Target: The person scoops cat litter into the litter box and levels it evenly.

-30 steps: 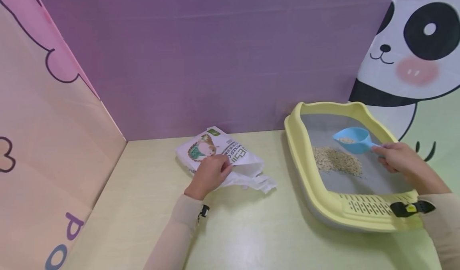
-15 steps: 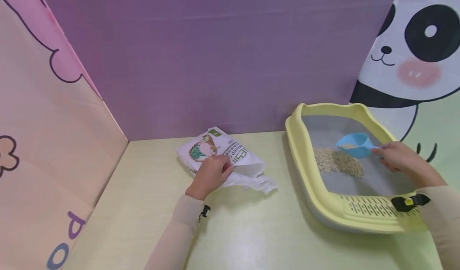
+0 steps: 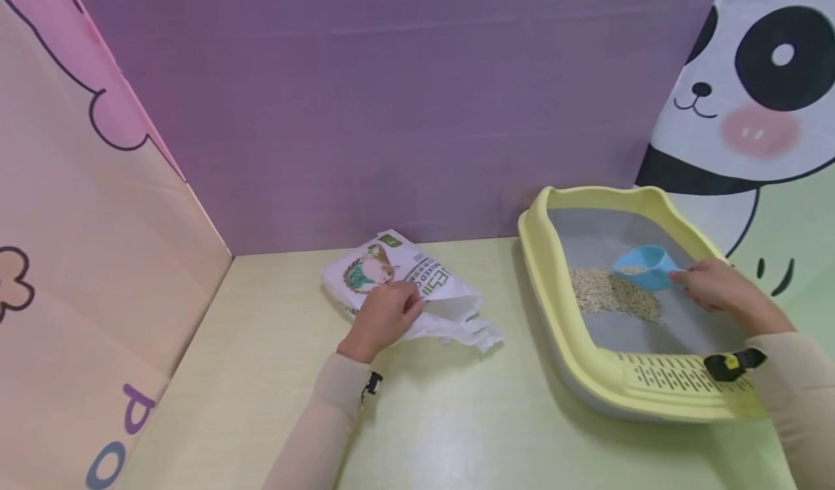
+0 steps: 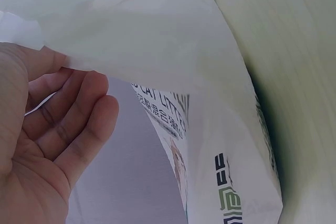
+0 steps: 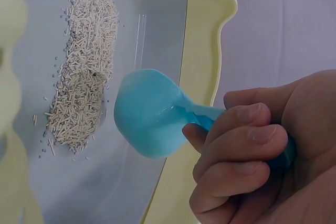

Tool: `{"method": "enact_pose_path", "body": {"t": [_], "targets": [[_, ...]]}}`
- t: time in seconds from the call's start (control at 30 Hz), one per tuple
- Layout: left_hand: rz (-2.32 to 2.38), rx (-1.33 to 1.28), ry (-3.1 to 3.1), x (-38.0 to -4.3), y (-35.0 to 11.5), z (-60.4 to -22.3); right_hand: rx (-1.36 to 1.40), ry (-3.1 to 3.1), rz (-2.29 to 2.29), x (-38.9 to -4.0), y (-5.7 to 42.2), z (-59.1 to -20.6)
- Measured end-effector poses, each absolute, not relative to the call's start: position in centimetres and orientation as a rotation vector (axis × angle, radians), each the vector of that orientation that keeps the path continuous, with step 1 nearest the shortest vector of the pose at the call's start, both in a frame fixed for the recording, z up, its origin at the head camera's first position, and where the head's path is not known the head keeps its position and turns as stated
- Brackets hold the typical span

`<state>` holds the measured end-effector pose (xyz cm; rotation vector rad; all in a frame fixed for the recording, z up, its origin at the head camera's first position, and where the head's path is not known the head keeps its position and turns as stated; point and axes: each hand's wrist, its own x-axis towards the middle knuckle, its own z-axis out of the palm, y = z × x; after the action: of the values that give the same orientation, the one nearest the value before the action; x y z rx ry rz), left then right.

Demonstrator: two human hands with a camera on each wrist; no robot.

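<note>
In the head view, my right hand [image 3: 720, 291] grips the handle of a light-blue scoop [image 3: 654, 276], its fingers wrapped round it in the right wrist view. Pale litter pellets [image 3: 631, 270] lie in the scoop's front. The scoop hangs over the litter box [image 3: 569, 314], beside a heap of cat litter [image 3: 596, 292] on its grey floor. My left hand [image 3: 383, 317] pinches the edge of a white cat litter bag [image 3: 450, 287] lying on the table. The left wrist view shows the thumb and index finger on the lifted edge of the bag [image 4: 136, 30], whose mouth gapes.
The litter box has a raised yellow rim [image 3: 548, 258] and a slotted front ledge [image 3: 672, 374]. A purple backdrop [image 3: 391, 113] stands behind the pale table [image 3: 443, 417]. Printed panels with a panda [image 3: 757, 131] and pink shapes flank the sides.
My right hand has lowered the scoop slightly towards the litter heap, and the scoop has shifted a little to the right. My left hand and the bag stay about where they were.
</note>
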<state>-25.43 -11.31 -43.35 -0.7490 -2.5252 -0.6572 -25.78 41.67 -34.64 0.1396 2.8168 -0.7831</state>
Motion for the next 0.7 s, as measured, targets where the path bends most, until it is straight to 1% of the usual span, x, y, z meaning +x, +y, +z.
{"method": "enact_pose_path", "body": {"t": [0.27, 0.7], "targets": [[-0.649, -0.745, -2.528, -25.45, -11.28, -43.30, 0.080, 2.882, -0.716, -26.06, 41.91, -35.14], [-0.653, -0.744, -2.523, -25.49, -11.43, -43.32, 0.120, 2.916, -0.634, -25.91, 41.92, -35.07]]}}
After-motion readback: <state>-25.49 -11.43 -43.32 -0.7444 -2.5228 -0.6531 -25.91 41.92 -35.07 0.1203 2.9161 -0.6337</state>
